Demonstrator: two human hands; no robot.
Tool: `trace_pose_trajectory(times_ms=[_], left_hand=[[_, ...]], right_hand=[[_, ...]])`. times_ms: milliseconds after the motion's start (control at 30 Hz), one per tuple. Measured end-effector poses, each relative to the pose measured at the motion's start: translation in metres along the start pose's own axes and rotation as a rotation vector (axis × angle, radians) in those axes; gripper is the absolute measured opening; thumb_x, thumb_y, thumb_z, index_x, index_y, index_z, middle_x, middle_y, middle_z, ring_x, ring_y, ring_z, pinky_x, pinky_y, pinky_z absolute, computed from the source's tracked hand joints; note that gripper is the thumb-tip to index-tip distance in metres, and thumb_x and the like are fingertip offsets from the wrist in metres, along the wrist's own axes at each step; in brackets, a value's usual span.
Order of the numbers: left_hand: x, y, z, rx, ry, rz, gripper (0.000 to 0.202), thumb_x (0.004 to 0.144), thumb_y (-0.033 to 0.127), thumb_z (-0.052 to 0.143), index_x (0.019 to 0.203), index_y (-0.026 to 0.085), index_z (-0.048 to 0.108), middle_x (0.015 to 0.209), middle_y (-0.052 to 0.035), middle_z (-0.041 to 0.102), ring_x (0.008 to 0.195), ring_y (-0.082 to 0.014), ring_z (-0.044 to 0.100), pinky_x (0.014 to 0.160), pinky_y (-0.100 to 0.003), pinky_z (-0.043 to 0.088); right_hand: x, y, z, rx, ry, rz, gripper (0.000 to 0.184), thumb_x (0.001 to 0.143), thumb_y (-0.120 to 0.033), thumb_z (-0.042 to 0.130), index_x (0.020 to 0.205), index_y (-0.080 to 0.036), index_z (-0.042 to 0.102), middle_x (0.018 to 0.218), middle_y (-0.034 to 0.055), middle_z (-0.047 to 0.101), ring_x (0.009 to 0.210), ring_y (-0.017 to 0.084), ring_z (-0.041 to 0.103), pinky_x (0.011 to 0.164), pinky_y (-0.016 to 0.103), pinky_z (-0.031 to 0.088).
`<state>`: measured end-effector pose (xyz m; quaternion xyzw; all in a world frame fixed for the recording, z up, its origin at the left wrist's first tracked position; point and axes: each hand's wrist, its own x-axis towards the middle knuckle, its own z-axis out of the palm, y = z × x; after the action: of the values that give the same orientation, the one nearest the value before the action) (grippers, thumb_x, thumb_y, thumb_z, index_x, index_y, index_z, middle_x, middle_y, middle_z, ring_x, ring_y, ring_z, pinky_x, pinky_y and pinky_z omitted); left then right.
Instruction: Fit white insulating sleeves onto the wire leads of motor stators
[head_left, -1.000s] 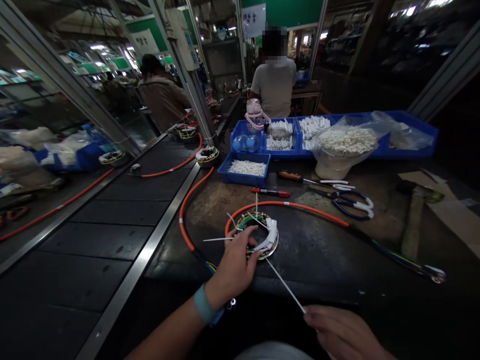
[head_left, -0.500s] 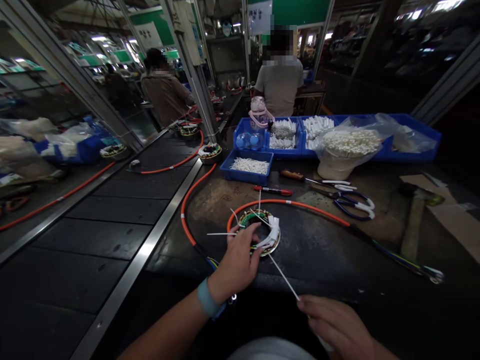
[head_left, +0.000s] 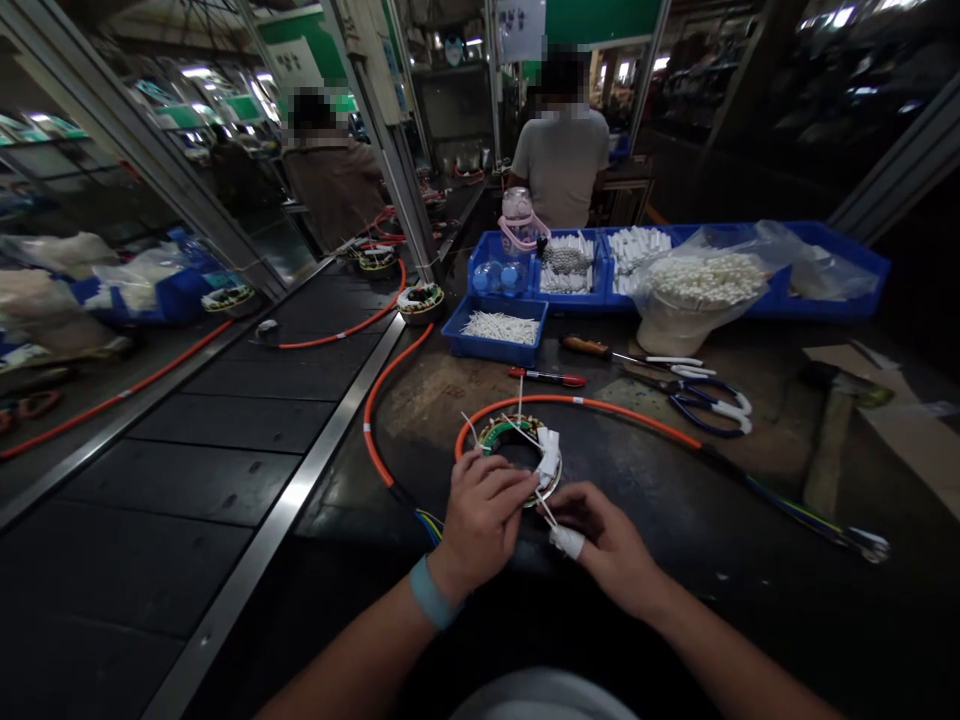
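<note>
A round wound stator [head_left: 517, 445] lies on the dark workbench with white cable ties sticking out of it and an orange cable [head_left: 600, 410] looped around it. My left hand [head_left: 484, 520] rests on its near left edge, fingers curled over the ring. My right hand [head_left: 604, 540] is at its near right edge, fingers pinched on a white cable tie [head_left: 547, 512] where it meets the ring. One finger of that hand carries a white wrap.
Behind the stator lie a red pen [head_left: 546, 377], a screwdriver [head_left: 600, 350], blue-handled scissors [head_left: 705, 403] and blue bins [head_left: 496, 335] of white ties and sleeves. A black conveyor [head_left: 225, 440] runs on the left with more stators. Two people stand farther back.
My right hand has come up from the near edge to the stator, drawing the long tie in until little of it shows. The left hand closed further over the ring.
</note>
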<state>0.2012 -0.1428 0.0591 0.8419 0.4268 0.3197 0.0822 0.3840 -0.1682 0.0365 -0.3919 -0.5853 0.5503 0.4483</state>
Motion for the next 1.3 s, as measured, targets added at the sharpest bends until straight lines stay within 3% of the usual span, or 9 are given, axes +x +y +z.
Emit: trace_pose_trajectory(times_ms=[267, 567, 667, 767, 867, 967, 1133, 1200, 1300], left_hand=[[0.0, -0.003, 0.002, 0.024, 0.037, 0.06, 0.034, 0.081, 0.01, 0.048, 0.106, 0.027, 0.064, 0.098, 0.0002, 0.068, 0.098, -0.0185, 0.052, 0.098, -0.044, 0.033], [0.002, -0.003, 0.001, -0.016, 0.062, 0.091, 0.034, 0.08, 0.008, 0.049, 0.105, 0.025, 0.063, 0.097, -0.0004, 0.067, 0.096, -0.0183, 0.051, 0.095, -0.043, 0.036], [0.002, -0.002, 0.001, -0.045, 0.063, 0.077, 0.034, 0.08, 0.008, 0.049, 0.105, 0.025, 0.063, 0.097, -0.0011, 0.067, 0.095, -0.0188, 0.051, 0.093, -0.043, 0.037], [0.003, -0.001, -0.002, -0.073, 0.016, 0.047, 0.035, 0.081, 0.009, 0.047, 0.11, 0.023, 0.06, 0.099, -0.0034, 0.065, 0.097, -0.0196, 0.05, 0.093, -0.043, 0.038], [0.008, 0.001, -0.007, -0.028, -0.097, -0.043, 0.034, 0.082, 0.014, 0.048, 0.114, 0.018, 0.058, 0.098, -0.0067, 0.063, 0.102, -0.0219, 0.047, 0.094, -0.044, 0.037], [0.013, 0.001, -0.012, 0.033, -0.205, -0.057, 0.021, 0.082, 0.017, 0.049, 0.097, 0.019, 0.064, 0.084, -0.0052, 0.063, 0.1, -0.0223, 0.047, 0.095, -0.045, 0.035], [0.018, -0.001, -0.017, 0.104, -0.31, 0.005, 0.017, 0.085, 0.019, 0.046, 0.088, 0.019, 0.063, 0.081, -0.0023, 0.063, 0.096, -0.0195, 0.05, 0.101, -0.045, 0.027], [0.019, -0.001, -0.018, 0.124, -0.337, 0.003, 0.019, 0.086, 0.02, 0.044, 0.091, 0.019, 0.062, 0.084, -0.0022, 0.062, 0.096, -0.0187, 0.05, 0.103, -0.044, 0.025], [0.019, 0.001, -0.015, 0.153, -0.349, -0.001, 0.023, 0.08, 0.032, 0.053, 0.097, 0.018, 0.06, 0.088, -0.0041, 0.062, 0.095, -0.0209, 0.051, 0.103, -0.045, 0.025]], right_hand=[[-0.002, 0.003, 0.0, -0.006, 0.036, 0.026, 0.015, 0.079, -0.025, 0.06, 0.092, -0.023, 0.053, 0.091, 0.0022, 0.061, 0.088, 0.017, 0.059, 0.083, 0.032, 0.05], [0.026, 0.003, 0.009, -0.251, 0.167, 0.033, 0.015, 0.072, -0.022, 0.058, 0.072, -0.022, 0.042, 0.066, -0.0038, 0.05, 0.06, 0.013, 0.05, 0.055, 0.024, 0.041], [0.028, -0.012, 0.003, -0.697, 0.078, -0.168, 0.002, 0.078, -0.02, 0.052, 0.079, -0.02, 0.051, 0.073, 0.0012, 0.055, 0.067, 0.016, 0.05, 0.06, 0.028, 0.037], [0.029, -0.028, -0.006, -1.212, -0.06, -0.554, 0.011, 0.081, -0.02, 0.048, 0.074, -0.018, 0.056, 0.071, 0.0048, 0.056, 0.069, 0.019, 0.046, 0.06, 0.032, 0.029], [0.031, -0.036, -0.012, -1.293, -0.191, -0.9, 0.022, 0.083, -0.019, 0.046, 0.062, -0.018, 0.053, 0.059, 0.0022, 0.049, 0.06, 0.017, 0.039, 0.055, 0.033, 0.021], [0.046, -0.038, -0.013, -1.283, -0.184, -1.047, 0.026, 0.085, -0.016, 0.045, 0.06, -0.018, 0.053, 0.055, 0.0006, 0.045, 0.057, 0.016, 0.035, 0.053, 0.033, 0.018], [0.09, -0.041, -0.017, -1.256, -0.046, -0.829, 0.028, 0.086, -0.021, 0.044, 0.059, -0.017, 0.052, 0.06, 0.0033, 0.05, 0.062, 0.017, 0.039, 0.057, 0.033, 0.023], [0.091, -0.045, -0.025, -1.061, -0.147, -0.699, 0.026, 0.088, -0.021, 0.041, 0.066, -0.016, 0.054, 0.065, 0.0027, 0.053, 0.064, 0.016, 0.042, 0.059, 0.03, 0.029], [0.073, -0.051, -0.034, -0.735, -0.404, -0.437, 0.016, 0.086, -0.026, 0.049, 0.097, -0.016, 0.055, 0.088, 0.0039, 0.057, 0.078, 0.015, 0.049, 0.069, 0.027, 0.038]])
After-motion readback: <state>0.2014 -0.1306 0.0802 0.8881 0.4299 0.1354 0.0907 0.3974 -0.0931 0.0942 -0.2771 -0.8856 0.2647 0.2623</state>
